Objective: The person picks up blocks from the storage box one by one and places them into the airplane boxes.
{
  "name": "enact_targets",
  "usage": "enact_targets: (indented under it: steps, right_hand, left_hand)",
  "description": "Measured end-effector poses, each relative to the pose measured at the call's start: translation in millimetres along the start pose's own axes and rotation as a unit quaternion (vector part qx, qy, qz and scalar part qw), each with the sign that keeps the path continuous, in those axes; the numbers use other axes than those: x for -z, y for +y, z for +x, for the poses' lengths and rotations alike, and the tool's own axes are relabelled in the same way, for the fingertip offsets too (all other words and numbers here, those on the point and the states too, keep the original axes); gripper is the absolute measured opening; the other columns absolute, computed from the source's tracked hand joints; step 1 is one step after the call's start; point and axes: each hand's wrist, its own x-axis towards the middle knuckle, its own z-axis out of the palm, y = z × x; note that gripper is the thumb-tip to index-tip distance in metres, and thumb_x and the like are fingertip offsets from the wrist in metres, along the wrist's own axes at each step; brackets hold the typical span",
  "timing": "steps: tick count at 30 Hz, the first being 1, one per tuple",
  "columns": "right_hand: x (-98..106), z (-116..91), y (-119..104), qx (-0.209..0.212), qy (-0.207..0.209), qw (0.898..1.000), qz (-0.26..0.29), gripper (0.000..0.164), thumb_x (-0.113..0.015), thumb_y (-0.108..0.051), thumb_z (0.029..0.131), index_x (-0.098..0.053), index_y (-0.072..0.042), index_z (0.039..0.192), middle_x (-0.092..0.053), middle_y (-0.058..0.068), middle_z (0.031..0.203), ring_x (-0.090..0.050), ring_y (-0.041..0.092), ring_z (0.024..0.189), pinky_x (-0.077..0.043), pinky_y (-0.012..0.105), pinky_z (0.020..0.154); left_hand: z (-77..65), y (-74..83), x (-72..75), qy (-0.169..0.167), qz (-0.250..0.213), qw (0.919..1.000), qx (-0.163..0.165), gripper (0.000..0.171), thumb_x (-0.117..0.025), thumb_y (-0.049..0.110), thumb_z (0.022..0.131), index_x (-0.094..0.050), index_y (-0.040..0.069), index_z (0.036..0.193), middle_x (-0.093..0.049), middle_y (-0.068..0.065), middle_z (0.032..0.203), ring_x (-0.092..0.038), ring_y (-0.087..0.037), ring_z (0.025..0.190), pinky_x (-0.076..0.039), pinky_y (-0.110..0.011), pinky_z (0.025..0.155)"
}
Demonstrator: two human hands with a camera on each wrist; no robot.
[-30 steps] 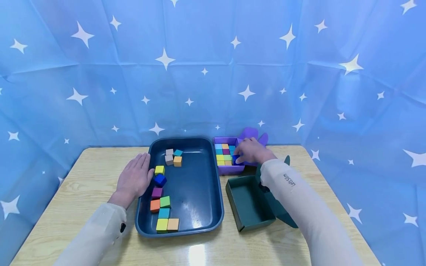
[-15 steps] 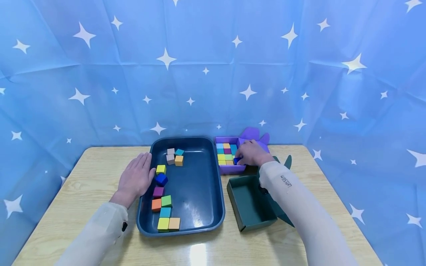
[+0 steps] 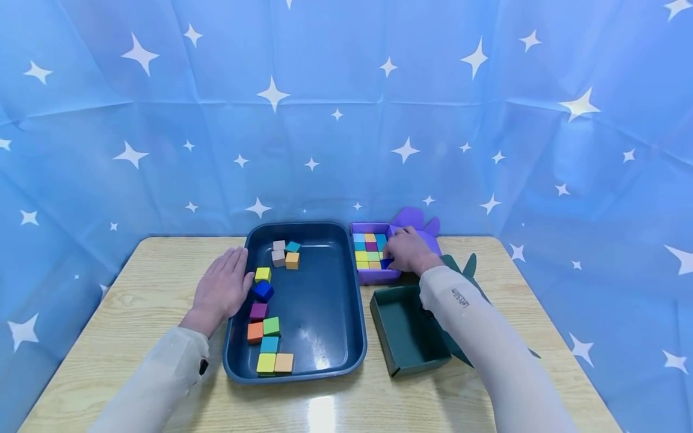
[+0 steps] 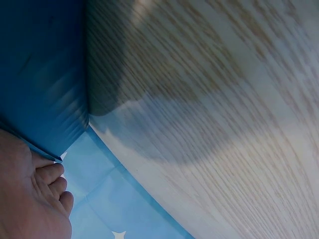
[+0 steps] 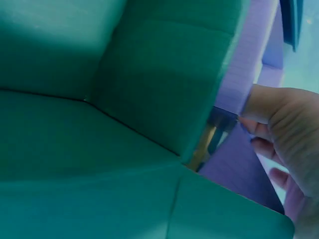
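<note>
Your right hand's [image 3: 409, 249] fingers pinch the dark blue cube [image 3: 385, 263] in the purple box's [image 3: 379, 277] near right corner; pushed crooked, it could jam against neighbouring cubes [image 3: 374, 265]. Your left hand's [image 3: 221, 288] straight fingers lie together at the tray's [image 3: 295, 380] left rim; leaning could shift it.

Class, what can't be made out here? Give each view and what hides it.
Head: part of the dark blue cube, and whether it is pinched, behind the right hand.
Head: part of the green flap, under the right sleeve.
Left wrist: the tray's inside, behind its wall.
Right wrist: part of the right hand, cut off by the right edge.
</note>
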Motion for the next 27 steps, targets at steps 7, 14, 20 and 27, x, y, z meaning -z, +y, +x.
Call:
enact_targets:
  steps: [7,14,20,27]
  right_hand:
    - [-5.5,1.4,0.8,0.004,0.032,0.999,-0.026,0.011,-0.076,-0.032,0.084,-0.076,-0.023,0.091,-0.074,-0.003,0.098,-0.055,0.025,0.105,-0.032,0.049,0.11]
    - [-6.7,-1.0,-2.3,0.007,0.042,0.999,-0.027,0.009,-0.077,-0.031,0.083,-0.076,-0.022,0.086,-0.074,-0.003,0.095,-0.056,0.024,0.104,-0.033,0.05,0.11]
    - [-7.0,-3.6,-3.9,0.006,0.043,0.999,-0.025,0.011,-0.077,-0.031,0.083,-0.076,-0.022,0.089,-0.074,-0.003,0.096,-0.055,0.025,0.104,-0.033,0.049,0.11]
    - [-0.7,-4.6,-4.4,0.008,0.046,0.999,0.003,0.017,-0.074,-0.034,0.086,-0.077,-0.022,0.097,-0.074,-0.002,0.098,-0.055,0.026,0.107,-0.031,0.051,0.112]
  left_hand:
    - [1.9,1.3,2.0,0.001,-0.003,1.0,0.0,0.068,-0.041,0.037,0.103,-0.018,-0.001,0.154,-0.022,-0.021,0.161,-0.018,-0.04,0.149,-0.017,-0.052,0.123]
    - [0.2,0.1,0.8,0.001,-0.002,1.0,-0.001,0.068,-0.041,0.037,0.103,-0.018,-0.001,0.154,-0.023,-0.021,0.16,-0.019,-0.04,0.149,-0.017,-0.052,0.123]
    - [-0.6,-0.7,-0.1,0.002,-0.001,1.0,-0.002,0.068,-0.041,0.037,0.103,-0.019,-0.001,0.154,-0.023,-0.021,0.16,-0.019,-0.04,0.149,-0.017,-0.052,0.123]
    - [-0.5,-2.6,-1.4,0.003,0.001,1.0,-0.004,0.068,-0.041,0.037,0.103,-0.018,-0.001,0.154,-0.023,-0.021,0.16,-0.019,-0.04,0.149,-0.017,-0.052,0.123]
